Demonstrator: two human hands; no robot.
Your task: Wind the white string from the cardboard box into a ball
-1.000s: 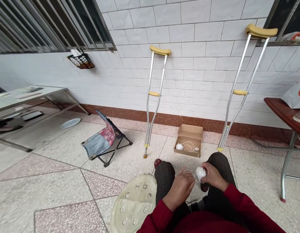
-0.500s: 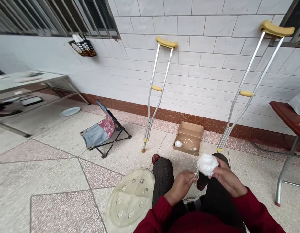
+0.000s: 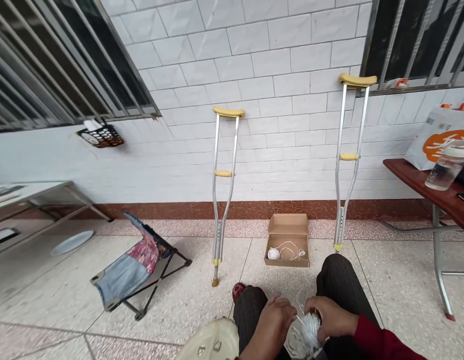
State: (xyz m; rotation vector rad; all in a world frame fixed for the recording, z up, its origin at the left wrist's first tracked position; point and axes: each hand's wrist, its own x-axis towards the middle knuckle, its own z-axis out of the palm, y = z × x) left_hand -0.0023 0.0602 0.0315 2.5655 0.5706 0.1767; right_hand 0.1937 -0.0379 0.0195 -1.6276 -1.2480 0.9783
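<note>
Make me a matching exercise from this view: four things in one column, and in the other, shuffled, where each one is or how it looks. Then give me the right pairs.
Things:
1. Nearest yarn ball
2. Cardboard box
3. Folding chair
4. Clear bottle

Places and looks:
A. Standing on the red-brown table
B. Blue fabric with a reddish patterned section
C. Held in the right hand
D. On the floor, lid raised

Right pairs: 1-C, 2-D, 3-B, 4-A
</note>
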